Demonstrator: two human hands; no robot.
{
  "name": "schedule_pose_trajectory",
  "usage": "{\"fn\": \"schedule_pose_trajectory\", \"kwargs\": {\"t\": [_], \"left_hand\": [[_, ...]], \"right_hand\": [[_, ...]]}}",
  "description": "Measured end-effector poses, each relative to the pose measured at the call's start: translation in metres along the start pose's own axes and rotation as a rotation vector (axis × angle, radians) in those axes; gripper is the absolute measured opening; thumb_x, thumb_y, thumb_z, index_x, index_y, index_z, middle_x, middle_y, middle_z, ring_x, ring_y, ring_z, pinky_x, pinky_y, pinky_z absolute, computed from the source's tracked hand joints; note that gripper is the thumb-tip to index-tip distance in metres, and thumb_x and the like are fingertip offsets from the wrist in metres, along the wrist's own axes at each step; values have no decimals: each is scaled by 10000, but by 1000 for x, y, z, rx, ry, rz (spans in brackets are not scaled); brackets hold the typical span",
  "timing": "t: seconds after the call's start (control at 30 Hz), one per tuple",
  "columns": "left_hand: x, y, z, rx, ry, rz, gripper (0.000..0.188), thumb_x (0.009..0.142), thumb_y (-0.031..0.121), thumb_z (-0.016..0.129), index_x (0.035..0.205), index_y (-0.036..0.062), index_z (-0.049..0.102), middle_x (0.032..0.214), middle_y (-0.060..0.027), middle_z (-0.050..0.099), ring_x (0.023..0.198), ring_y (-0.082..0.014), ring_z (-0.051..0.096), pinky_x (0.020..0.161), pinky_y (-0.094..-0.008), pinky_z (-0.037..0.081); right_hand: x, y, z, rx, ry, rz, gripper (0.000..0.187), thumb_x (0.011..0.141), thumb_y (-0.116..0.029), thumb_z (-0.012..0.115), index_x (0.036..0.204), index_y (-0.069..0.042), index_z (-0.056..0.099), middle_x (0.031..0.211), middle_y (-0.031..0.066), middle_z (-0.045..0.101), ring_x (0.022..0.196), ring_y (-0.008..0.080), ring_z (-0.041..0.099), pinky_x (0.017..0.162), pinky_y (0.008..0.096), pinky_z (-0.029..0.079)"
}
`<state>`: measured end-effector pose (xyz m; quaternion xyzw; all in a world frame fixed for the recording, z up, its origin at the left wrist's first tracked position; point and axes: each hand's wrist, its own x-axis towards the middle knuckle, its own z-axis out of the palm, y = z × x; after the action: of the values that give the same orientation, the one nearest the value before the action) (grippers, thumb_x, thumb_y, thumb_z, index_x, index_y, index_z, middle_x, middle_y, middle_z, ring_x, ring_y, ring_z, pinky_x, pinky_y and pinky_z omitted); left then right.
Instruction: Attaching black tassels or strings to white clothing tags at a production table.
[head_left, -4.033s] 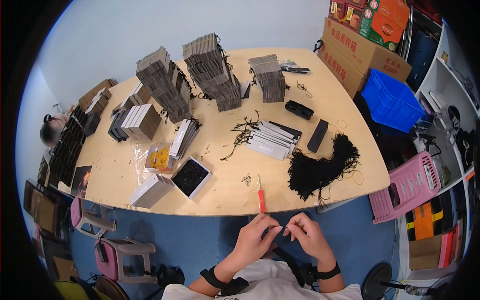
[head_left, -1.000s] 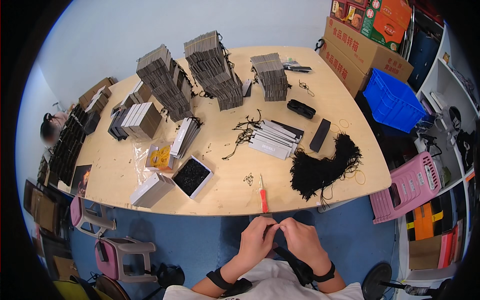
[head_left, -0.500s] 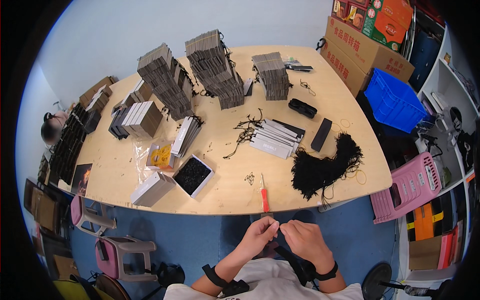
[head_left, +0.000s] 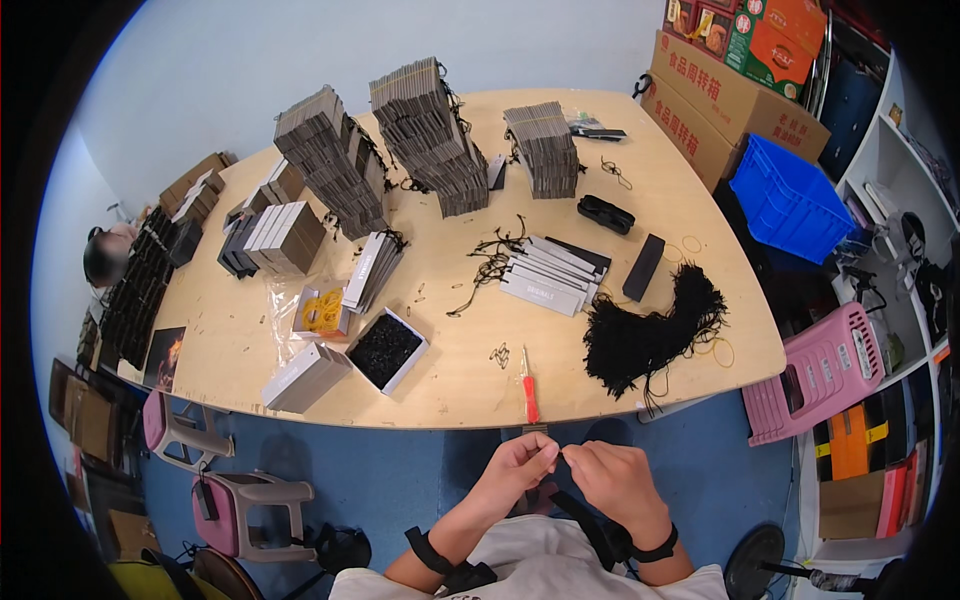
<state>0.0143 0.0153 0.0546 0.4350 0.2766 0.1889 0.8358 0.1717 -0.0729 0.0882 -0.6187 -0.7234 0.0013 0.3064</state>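
My left hand (head_left: 517, 472) and my right hand (head_left: 613, 482) are held close together just off the table's near edge, fingertips pinched and almost meeting. Whatever lies between the fingers is too small to make out. Nearest to them on the table lies a screwdriver (head_left: 530, 398) with a red handle, a few tiny metal pieces (head_left: 500, 355) beyond it. To its right is a thick bundle of black cords (head_left: 650, 335). Flat grey-white packs with black strings (head_left: 545, 280) lie fanned out behind. Left of the screwdriver stands a white box full of small black pieces (head_left: 386, 350).
Tall stacks of grey packs (head_left: 330, 160) rise at the table's back. An open box of yellow rubber bands (head_left: 322, 312) stands at the left. Pink stools (head_left: 225, 510) are on the floor. A blue crate (head_left: 790, 200) and cartons (head_left: 715, 105) line the right. Another person (head_left: 108, 250) is at far left.
My right hand has turned slightly and its wrist has drifted a little to the right. My left hand keeps its place. The things on the table lie as before.
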Motion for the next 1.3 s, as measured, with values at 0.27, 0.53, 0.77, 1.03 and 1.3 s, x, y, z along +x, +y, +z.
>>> {"fn": "schedule_pose_trajectory", "kwargs": {"t": [0.27, 0.53, 0.77, 1.03, 1.3], "left_hand": [[-2, 1, 4, -142, 31, -3, 217, 992, 251, 579, 861, 78, 568, 715, 47, 506, 576, -24, 360, 506, -177, 265], [-3, 0, 3, 25, 100, 55, 200, 989, 251, 587, 895, 76, 595, 742, 49, 562, 625, -3, 405, 558, -170, 310], [-3, -3, 8, 134, 145, 136, 183, 993, 201, 581, 918, 35, 587, 757, 35, 568, 684, -12, 458, 605, -177, 361], [-1, -1, 4, 332, 177, 210, 142, 964, 125, 620, 869, 22, 597, 691, 70, 521, 626, 4, 403, 553, -174, 312], [-6, 11, -1, 597, 126, 216, 122, 929, 100, 665, 905, -19, 670, 667, 76, 494, 616, -6, 352, 522, -189, 287]], "right_hand": [[-4, 2, 14, 99, 228, -26, 167, 781, 12, 656, 942, -22, 625, 795, 44, 633, 618, 179, 643, 504, 292, 503], [-10, 6, 16, 175, 155, -12, 194, 778, 22, 678, 964, -5, 630, 846, 69, 668, 632, 199, 662, 538, 298, 527], [-6, 9, 18, 230, 160, 20, 192, 775, 22, 675, 961, -2, 635, 828, 84, 671, 645, 218, 667, 545, 295, 525], [-8, 8, 18, 23, 140, -42, 219, 739, -22, 687, 941, -30, 602, 758, 58, 613, 580, 197, 615, 513, 296, 492], [-5, 18, 4, 361, -116, 125, 156, 822, -75, 679, 913, -47, 556, 760, 92, 608, 596, 266, 622, 531, 342, 492]]}}
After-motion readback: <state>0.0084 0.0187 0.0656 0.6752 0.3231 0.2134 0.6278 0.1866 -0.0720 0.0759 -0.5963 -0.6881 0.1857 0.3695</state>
